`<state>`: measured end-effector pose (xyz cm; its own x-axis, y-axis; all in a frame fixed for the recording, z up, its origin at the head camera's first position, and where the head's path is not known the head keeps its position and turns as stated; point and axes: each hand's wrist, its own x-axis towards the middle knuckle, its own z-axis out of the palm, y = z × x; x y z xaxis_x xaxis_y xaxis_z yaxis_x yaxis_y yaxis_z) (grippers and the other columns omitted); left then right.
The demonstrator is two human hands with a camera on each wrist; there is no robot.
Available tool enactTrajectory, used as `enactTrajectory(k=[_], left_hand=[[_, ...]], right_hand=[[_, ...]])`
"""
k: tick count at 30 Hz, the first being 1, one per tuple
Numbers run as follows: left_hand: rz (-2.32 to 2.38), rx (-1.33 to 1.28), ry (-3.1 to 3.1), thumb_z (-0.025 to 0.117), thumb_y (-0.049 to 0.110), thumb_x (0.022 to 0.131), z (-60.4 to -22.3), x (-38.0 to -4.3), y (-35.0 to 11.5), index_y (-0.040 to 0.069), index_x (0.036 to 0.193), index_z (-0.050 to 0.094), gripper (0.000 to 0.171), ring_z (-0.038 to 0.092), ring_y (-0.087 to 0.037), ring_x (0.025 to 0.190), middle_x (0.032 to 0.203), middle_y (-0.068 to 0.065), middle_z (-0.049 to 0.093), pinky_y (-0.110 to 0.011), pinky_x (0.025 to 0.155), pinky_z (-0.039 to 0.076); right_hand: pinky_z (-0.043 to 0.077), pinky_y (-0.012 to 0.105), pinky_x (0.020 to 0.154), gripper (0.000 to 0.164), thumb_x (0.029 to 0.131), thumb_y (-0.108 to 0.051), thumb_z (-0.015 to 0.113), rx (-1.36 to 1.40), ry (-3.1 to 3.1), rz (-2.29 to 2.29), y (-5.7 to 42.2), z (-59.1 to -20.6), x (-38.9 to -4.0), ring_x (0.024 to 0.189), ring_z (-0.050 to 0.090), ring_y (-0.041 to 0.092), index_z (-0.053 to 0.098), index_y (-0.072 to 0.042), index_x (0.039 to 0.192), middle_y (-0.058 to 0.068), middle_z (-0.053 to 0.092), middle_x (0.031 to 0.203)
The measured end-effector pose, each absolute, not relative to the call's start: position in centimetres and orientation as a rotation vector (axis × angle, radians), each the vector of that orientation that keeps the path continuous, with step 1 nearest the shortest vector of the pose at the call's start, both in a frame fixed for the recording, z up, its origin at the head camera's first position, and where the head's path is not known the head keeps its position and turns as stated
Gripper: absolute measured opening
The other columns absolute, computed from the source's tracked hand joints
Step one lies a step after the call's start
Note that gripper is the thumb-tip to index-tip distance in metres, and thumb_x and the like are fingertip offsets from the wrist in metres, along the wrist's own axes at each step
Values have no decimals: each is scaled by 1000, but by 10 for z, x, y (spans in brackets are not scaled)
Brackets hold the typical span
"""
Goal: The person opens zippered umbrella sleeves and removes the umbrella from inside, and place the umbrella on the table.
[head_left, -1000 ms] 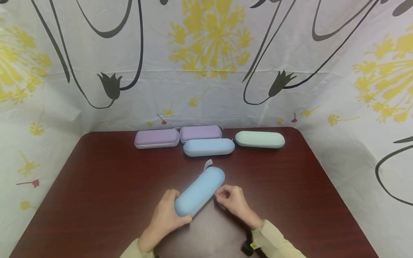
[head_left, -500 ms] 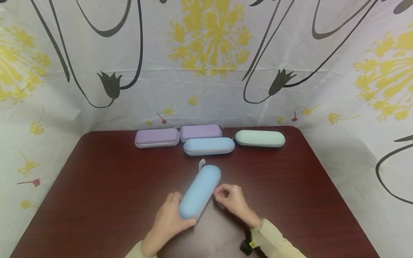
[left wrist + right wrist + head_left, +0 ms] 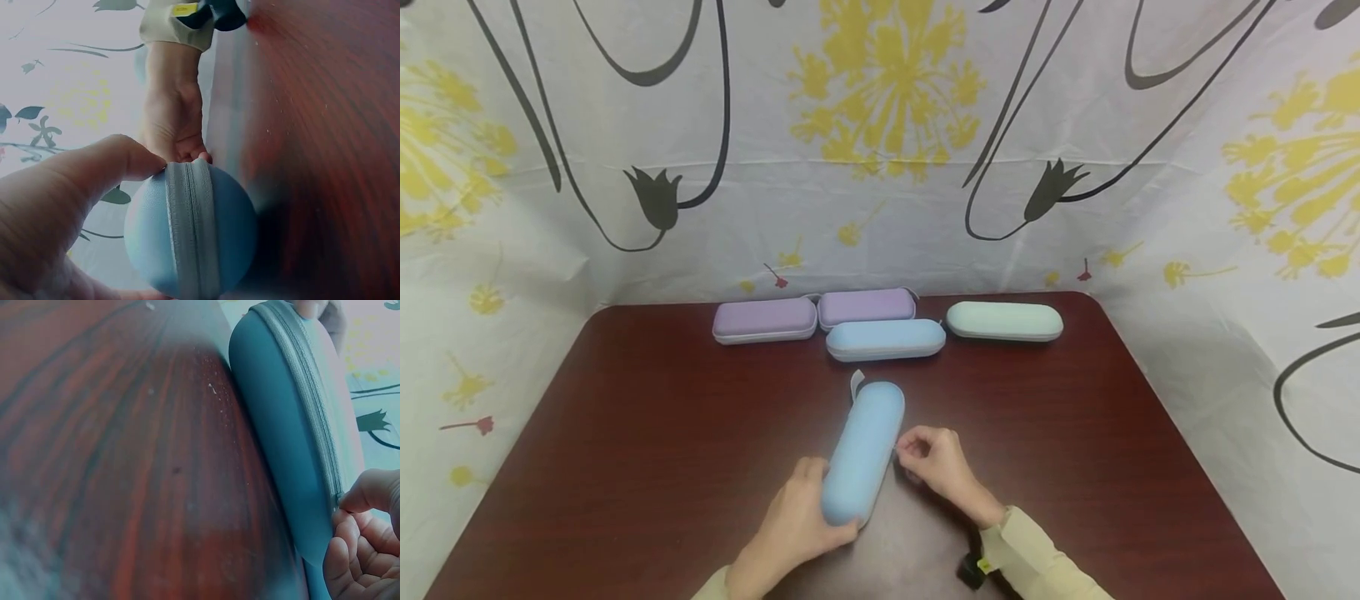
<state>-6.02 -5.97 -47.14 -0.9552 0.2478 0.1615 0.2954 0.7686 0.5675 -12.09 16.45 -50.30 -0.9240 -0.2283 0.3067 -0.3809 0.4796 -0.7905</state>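
Head view: nearer blue case [image 3: 863, 450] at table [image 3: 662, 450] middle, left hand [image 3: 797, 515] gripping its near end, right hand [image 3: 942, 468] pinching zipper pull [image 3: 339, 499] on its right side. Probably light, stiff-shelled, slickish; hold the rounded near end.

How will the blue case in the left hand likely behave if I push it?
The blue case is probably stiff: it shows a smooth, undented curve where the left hand grips it. It may rock or roll, given its rounded sides. The inside is hidden, so weight is hard to judge.
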Motion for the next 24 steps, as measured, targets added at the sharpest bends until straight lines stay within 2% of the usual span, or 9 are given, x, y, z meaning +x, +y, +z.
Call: enactTrajectory(k=[4, 11, 16, 20, 24], left_hand=[[-1011, -435, -2868, 84, 32, 51, -473, -60, -62, -2, 101, 55, 66, 55, -16, 74, 90, -7, 52, -31, 63, 49], [-989, -397, -2855, 85, 39, 55, -477, -53, -54, 1, 93, 54, 62, 50, -11, 65, 83, -2, 48, -27, 55, 45], [-981, -437, -2807, 84, 37, 57, -476, -46, -46, 1, 88, 55, 56, 50, -11, 63, 79, -2, 48, -25, 52, 44], [-1008, -521, -2776, 84, 33, 59, -475, -40, -43, 2, 82, 54, 49, 43, -5, 61, 74, 0, 47, -20, 50, 40], [-978, -561, -2768, 83, 36, 61, -474, -37, -40, 3, 80, 53, 48, 37, -2, 59, 72, 3, 43, -18, 48, 36]], right_hand=[[46, 19, 48, 11, 73, 5, 69, 535, -2574, 1434, 165, -503, -121, 54, 53, 3, 67, -6, 74, -3, 61, 62], [47, 20, 48, 9, 74, 4, 68, 536, -2574, 1445, 165, -502, -120, 54, 53, 3, 67, -5, 74, -2, 61, 62], [47, 21, 49, 10, 72, 5, 68, 541, -2575, 1436, 165, -502, -120, 54, 53, 2, 67, -5, 74, -2, 62, 62], [47, 21, 50, 10, 72, 5, 68, 544, -2576, 1422, 166, -502, -122, 55, 53, 2, 67, -5, 73, -2, 62, 63], [47, 21, 51, 8, 73, 3, 67, 571, -2596, 1402, 167, -501, -123, 56, 53, 3, 67, -5, 74, -2, 62, 64]])
